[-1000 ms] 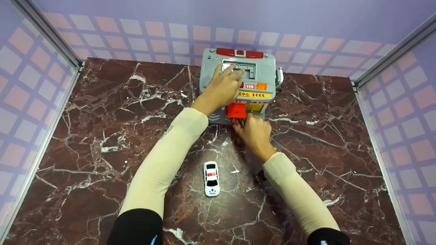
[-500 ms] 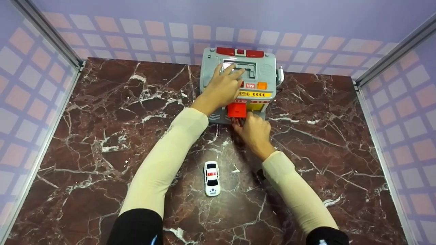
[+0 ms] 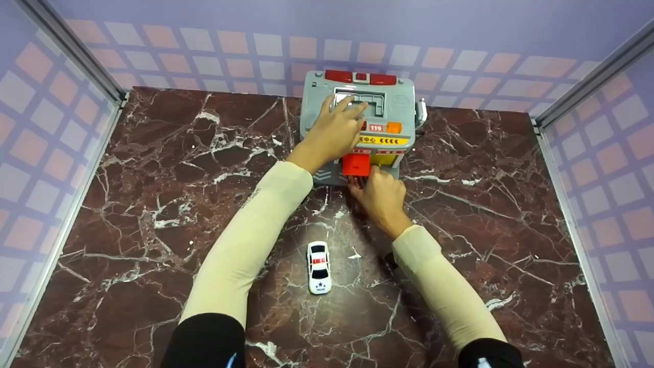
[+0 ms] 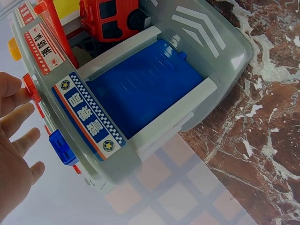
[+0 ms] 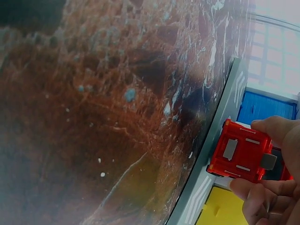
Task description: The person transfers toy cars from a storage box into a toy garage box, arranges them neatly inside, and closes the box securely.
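Observation:
A grey toy rescue station (image 3: pixel 401 105) stands against the back wall. My left hand (image 3: pixel 334 130) rests on its roof, fingers spread; in the left wrist view the left hand's fingers (image 4: pixel 26 140) lie along the roof's front edge, by the red and blue lights. The middle bay's red door (image 3: pixel 356 164) is swung up. At that bay my right hand (image 3: pixel 383 199) pinches a red toy fire truck (image 5: pixel 239 152) between thumb and fingers, one on each side. The truck is partly inside the bay, over the grey ramp; the head view mostly hides it.
A white toy police car (image 3: pixel 319 268) lies on the dark red marbled table (image 3: pixel 168 245), between the forearms. The station's blue door (image 4: pixel 147 86) and yellow door (image 5: pixel 222 208) are down, either side of the middle bay. Checkered panels (image 3: pixel 230 51) enclose the table.

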{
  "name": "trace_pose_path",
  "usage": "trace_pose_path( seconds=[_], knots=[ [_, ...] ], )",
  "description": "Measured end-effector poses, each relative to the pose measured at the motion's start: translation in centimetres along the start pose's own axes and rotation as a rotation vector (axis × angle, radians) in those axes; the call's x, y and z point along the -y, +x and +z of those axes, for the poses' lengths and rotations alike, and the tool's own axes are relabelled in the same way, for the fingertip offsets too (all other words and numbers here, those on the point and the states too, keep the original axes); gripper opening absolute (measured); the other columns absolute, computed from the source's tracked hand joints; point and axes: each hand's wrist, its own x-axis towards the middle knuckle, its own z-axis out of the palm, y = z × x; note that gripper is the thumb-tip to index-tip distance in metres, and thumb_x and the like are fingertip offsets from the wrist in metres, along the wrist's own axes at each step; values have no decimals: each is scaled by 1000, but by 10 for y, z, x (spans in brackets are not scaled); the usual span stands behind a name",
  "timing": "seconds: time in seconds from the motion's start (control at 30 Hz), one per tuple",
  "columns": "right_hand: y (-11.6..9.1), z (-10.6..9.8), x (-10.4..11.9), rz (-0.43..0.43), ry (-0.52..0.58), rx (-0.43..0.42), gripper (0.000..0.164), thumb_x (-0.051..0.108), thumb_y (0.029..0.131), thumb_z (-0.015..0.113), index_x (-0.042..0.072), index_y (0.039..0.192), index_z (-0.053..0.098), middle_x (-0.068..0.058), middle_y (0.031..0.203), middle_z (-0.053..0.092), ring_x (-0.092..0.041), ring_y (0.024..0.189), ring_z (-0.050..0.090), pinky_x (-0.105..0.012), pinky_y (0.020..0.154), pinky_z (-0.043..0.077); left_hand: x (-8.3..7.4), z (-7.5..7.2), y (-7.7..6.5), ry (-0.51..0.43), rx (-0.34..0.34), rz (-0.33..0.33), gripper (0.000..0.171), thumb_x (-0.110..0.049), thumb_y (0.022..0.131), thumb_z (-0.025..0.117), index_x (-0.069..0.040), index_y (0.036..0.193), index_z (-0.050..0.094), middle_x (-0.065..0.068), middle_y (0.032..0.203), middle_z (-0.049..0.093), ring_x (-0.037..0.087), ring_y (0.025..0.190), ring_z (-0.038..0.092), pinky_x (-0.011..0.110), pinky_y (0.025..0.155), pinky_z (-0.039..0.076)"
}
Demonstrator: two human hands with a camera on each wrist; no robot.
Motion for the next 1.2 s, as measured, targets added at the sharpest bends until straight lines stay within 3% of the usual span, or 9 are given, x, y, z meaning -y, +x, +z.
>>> trace_pose_path(
  seconds=[0.53, 0.73, 0.9, 1.2],
  knots=[
    [-2, 9, 1, 20, 59, -24, 64, 55, 71, 85, 1, 98, 64, -21, 80, 71, -44, 67, 67, -56, 55, 53, -1, -1, -1, 6, 7, -5, 42, -31, 104, 48, -11, 140, 58, 1, 163, 32, 34, 152, 23, 62, 123, 9],
    [-2, 11, 3, 50, 68, 1, 67, 58, 72, 83, 2, 103, 62, -20, 82, 70, -43, 69, 68, -56, 55, 54, -1, -1, 0, 14, 19, -10, 43, -32, 104, 47, -12, 142, 57, 1, 164, 31, 33, 152, 23, 61, 123, 10],
    [-1, 11, 4, 106, 70, 72, 72, 63, 74, 79, 3, 108, 61, -25, 82, 70, -45, 71, 69, -57, 58, 54, 0, -1, 0, 19, 34, -11, 45, -33, 104, 47, -12, 143, 55, 1, 164, 29, 33, 152, 21, 61, 123, 9],
    [2, 12, 5, 231, 256, 134, 72, 62, 71, 83, 7, 111, 59, -28, 88, 71, -47, 80, 70, -61, 65, 55, 0, -1, -1, 34, 21, -4, 45, -34, 105, 46, -12, 143, 55, 1, 164, 30, 34, 152, 23, 61, 123, 9]
  ],
)
